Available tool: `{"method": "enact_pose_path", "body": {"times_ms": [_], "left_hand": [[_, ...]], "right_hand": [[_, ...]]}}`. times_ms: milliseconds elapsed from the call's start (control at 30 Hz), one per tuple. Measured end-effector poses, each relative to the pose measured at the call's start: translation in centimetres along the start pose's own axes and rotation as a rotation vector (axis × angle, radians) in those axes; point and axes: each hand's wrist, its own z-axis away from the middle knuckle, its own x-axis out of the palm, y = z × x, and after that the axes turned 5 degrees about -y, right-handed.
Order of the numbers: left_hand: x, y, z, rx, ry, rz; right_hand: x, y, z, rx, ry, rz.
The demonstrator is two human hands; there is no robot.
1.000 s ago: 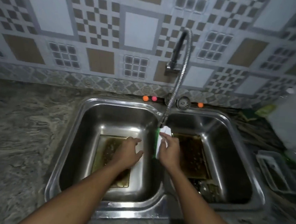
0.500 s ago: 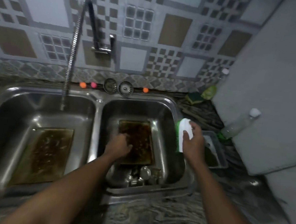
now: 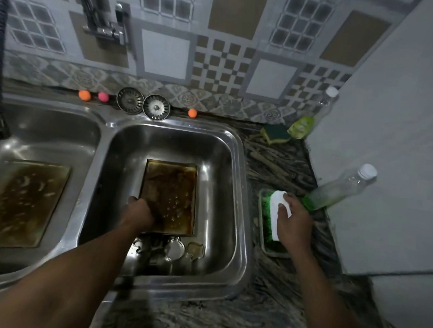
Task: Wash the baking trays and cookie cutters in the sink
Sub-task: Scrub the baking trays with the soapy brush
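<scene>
Gripping the near left corner of a grease-browned rectangular baking tray (image 3: 175, 186) lying in the right steel sink basin (image 3: 225, 164), the left hand (image 3: 140, 211) curls its fingers over the rim. Metal cookie cutters (image 3: 176, 249) lie just in front of that tray. A second brown-stained tray (image 3: 20, 201) sits in the left basin. The right hand (image 3: 293, 224) clasps a white-backed green scrubbing brush (image 3: 274, 214) over a shallow clear plastic dish (image 3: 263, 241) on the counter, apparently touching it. No label on the clear bottle (image 3: 341, 189) nearby is legible.
</scene>
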Motion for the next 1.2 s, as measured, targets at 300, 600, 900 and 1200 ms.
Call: {"method": "enact_pose_path", "body": {"times_ms": [300,600,900,1200], "left_hand": [[0.0,-0.6,-1.3,-0.107,0.096,0.157],[-0.8,0.5,1.0,-0.093,0.248,0.341],[-3.0,1.2,1.1,0.124,0.26,0.479],[-5.8,1.6,5.2,0.336,0.42,0.297]], "right_hand": [[1.1,1.1,0.5,0.047,0.005,-0.007],[0.7,0.1,0.6,0.0,-0.041,0.01],[-1.1,-2.0,2.3,-0.061,0.12,-0.1],[-2.3,-5.5,2.5,-0.225,0.231,-0.131]]}}
